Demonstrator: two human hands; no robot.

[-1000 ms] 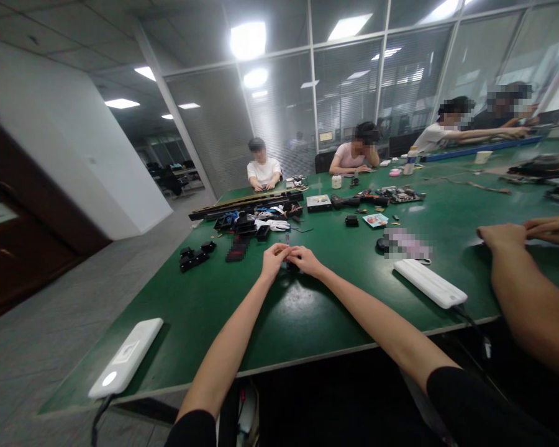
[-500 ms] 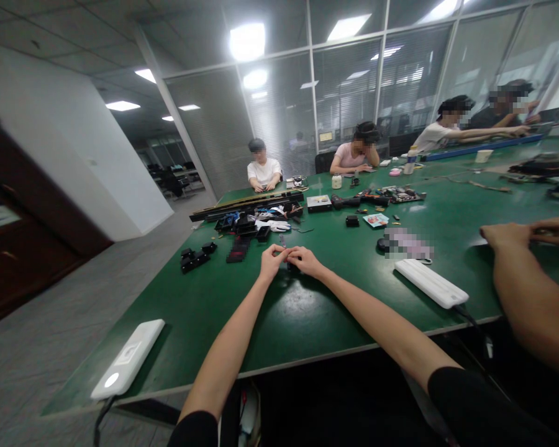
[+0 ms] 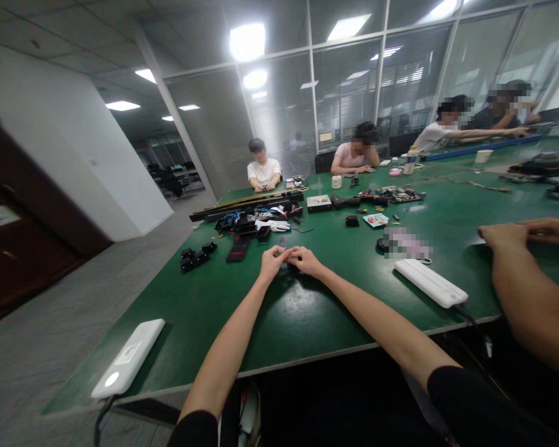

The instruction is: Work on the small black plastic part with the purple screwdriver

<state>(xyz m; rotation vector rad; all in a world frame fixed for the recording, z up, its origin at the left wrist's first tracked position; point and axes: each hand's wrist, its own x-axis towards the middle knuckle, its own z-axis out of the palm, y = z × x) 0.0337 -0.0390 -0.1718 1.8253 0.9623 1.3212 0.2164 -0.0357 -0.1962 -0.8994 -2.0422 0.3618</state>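
Both my hands meet over the green table, fingertips close together. My left hand is closed in a pinch. My right hand is closed too, its thumb and fingers bent against the left fingertips. A small see-through, purplish piece pokes up just beyond the fingertips. A small part of something shows below the fingers as well, but its kind is too small to make out. Beyond my left hand lie a dark red and black item and a white glove.
White power banks with cables lie left and right. Black boxes, a phone-like pinkish item, a white box and a circuit board are spread beyond. A co-worker's arm reaches in at right; others sit opposite.
My hands stay almost in place, still together. The see-through piece has shifted very slightly at the fingertips. The co-worker's hand at the right has moved a little left.
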